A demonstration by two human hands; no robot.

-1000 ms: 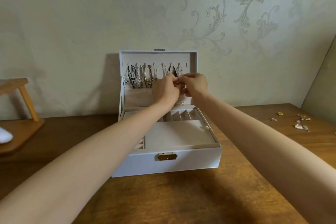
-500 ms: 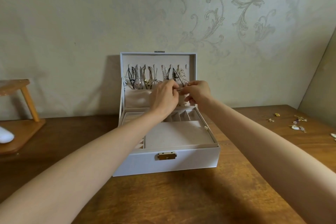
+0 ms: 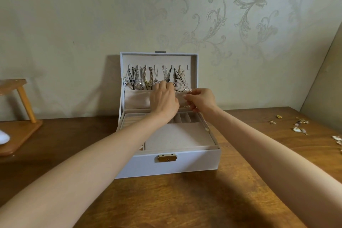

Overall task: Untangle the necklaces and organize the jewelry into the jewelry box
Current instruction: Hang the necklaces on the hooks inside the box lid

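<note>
**Tucking a hung necklace into the lid pocket**

The jewelry box (image 3: 194, 163) stands open on the wooden table (image 3: 185, 200), with its lid (image 3: 159, 59) upright against the wall. The necklaces (image 3: 144, 79) hang side by side from the row of hooks (image 3: 162, 66) in the lid, and their lower ends drop toward the fabric pocket (image 3: 137, 99) below.

The right hand (image 3: 202, 100) pinches the tail of the pearl strand (image 3: 182, 79), the rightmost piece, between thumb and fingertips just beside the pocket's right end. The left hand (image 3: 163, 100) reaches into the middle of the row with its back to the viewer. Its fingers curl at the pocket's upper edge, but it cannot be told whether they grip a pendant or only hold the pocket mouth open.

The step in hand appears to be feeding the strand's loose end into the pocket. To do it well:

- keep the strand vertical under its own hook
- lower the tail straight down, not across the black cord (image 3: 176, 77) next to it
- hold the neighbouring pendants aside meanwhile

A sideways pull would likely lift the strand off its hook or cross it with the cord.

The loose jewelry (image 3: 298, 127) lies well apart at the table's right edge, not yet sorted.
</note>
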